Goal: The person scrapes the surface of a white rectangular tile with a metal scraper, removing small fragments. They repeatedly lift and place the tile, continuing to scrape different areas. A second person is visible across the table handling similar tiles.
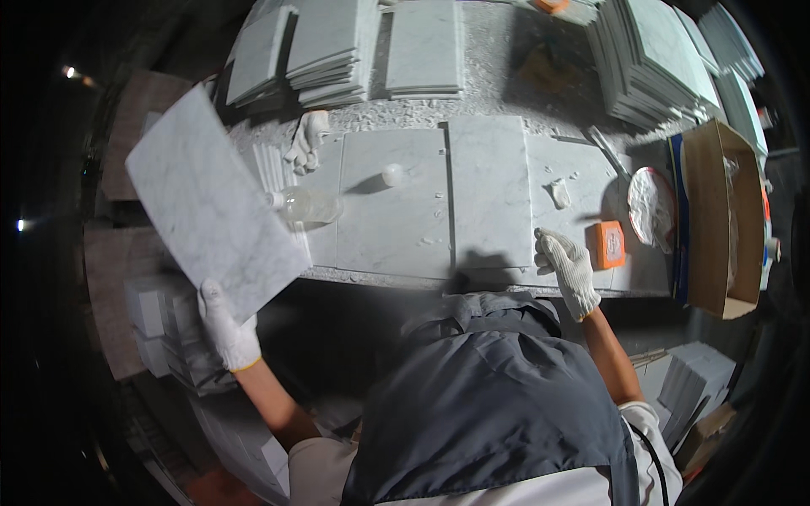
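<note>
My left hand, in a white knit glove, grips the lower edge of a grey-veined white marble tile. The tile is raised and tilted at the left of the bench. My right hand, gloved too, hovers over the bench's front edge with its fingers curled together; whatever they may hold is hidden. Just right of it stands a small orange box. Left of it, another marble tile lies flat on the bench. Partly behind the raised tile, a clear bottle lies on its side.
Tile stacks line the far side, with a taller stack at far right. A small round white object, a loose glove, a crumpled plastic bag and an open cardboard box are on the bench. White debris covers the back.
</note>
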